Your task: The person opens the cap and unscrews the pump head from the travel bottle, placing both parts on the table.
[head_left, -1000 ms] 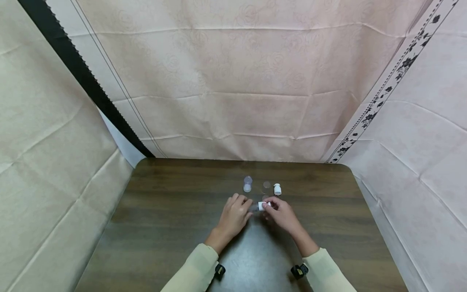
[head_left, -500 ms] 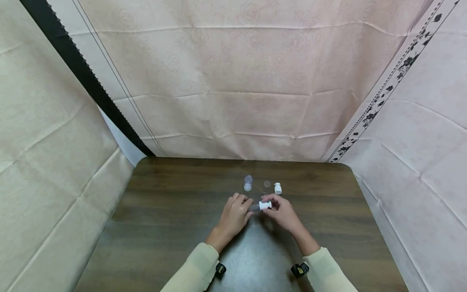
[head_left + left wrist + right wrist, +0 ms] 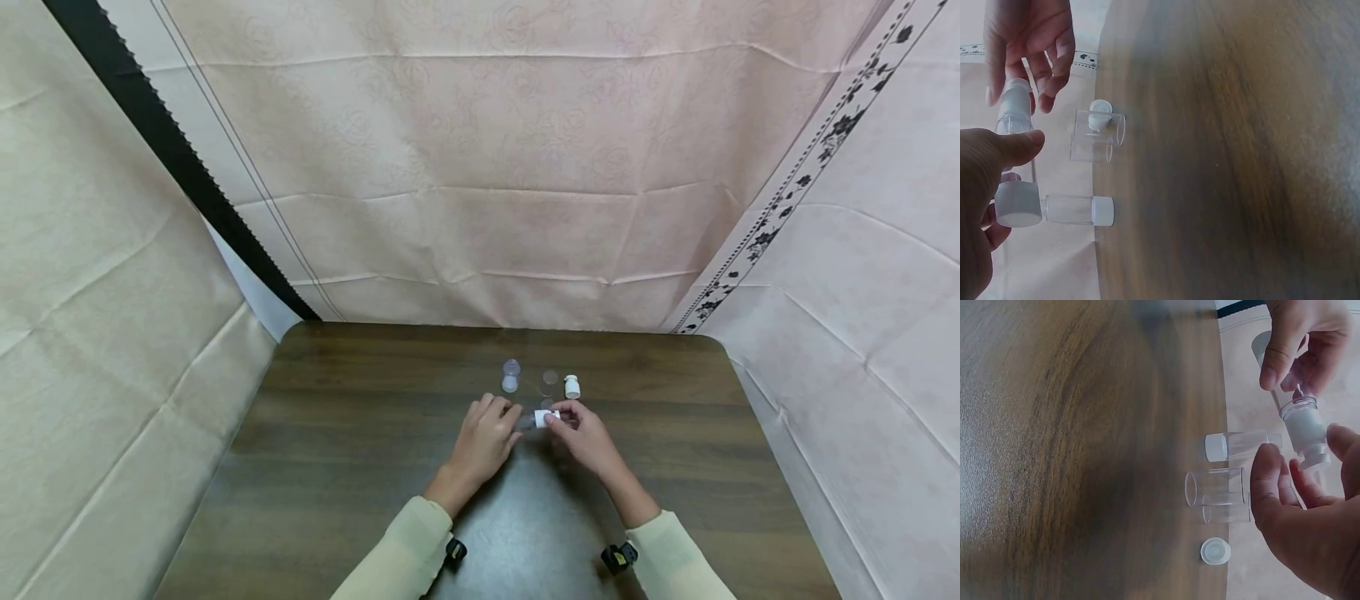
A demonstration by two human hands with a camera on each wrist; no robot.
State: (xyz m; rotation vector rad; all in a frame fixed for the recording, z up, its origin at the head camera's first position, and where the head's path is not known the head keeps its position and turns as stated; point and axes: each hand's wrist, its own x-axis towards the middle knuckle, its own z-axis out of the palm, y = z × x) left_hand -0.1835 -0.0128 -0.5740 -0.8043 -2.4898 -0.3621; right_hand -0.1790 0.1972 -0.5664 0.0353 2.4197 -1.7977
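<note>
In the head view my left hand (image 3: 482, 437) holds a small clear bottle, level above the table. The left wrist view shows its clear wall (image 3: 1025, 170) and wide white base (image 3: 1019, 205) between thumb and fingers. At the bottle's other end is a white pump top (image 3: 1305, 430) with a small nozzle. My right hand (image 3: 588, 437) has thumb and fingers curled round this top, the thumb lying over the white part in the head view. The right palm hides some of the contact in the right wrist view.
Beyond the hands stand a second clear bottle with a white end (image 3: 1102, 211), clear open cylinders (image 3: 1216, 487) and another white pump top (image 3: 572, 387). They are near the far side of the brown wooden table (image 3: 360, 400). Pale cloth (image 3: 480, 167) hangs behind.
My right fingers spread off the white top half a second ago and now close round it again, the thumb back over it. The left hand keeps its hold on the bottle.
</note>
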